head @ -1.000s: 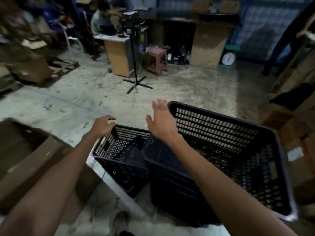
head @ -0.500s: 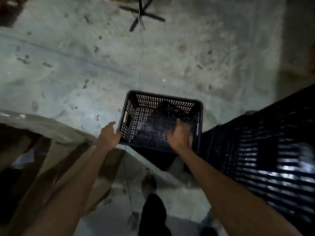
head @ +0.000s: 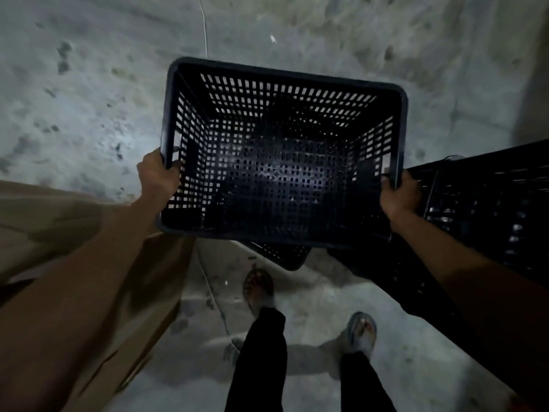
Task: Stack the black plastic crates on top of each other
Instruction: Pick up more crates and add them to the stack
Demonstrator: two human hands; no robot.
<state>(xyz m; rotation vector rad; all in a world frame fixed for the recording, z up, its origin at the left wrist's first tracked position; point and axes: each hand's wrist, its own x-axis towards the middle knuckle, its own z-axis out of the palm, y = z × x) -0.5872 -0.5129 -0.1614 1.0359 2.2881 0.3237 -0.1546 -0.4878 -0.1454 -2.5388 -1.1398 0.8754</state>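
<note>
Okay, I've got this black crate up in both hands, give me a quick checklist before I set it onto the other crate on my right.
1. Left hand closed on the rim of the held crate: ok.
2. Right hand closed on the opposite rim: ok.
3. Held crate empty: ok.
4. Held crate level: not ok, it looks tilted.
5. Target crate on the right empty and open: cannot tell, mostly out of view and dark.
6. Feet free of the cardboard: ok.
</note>
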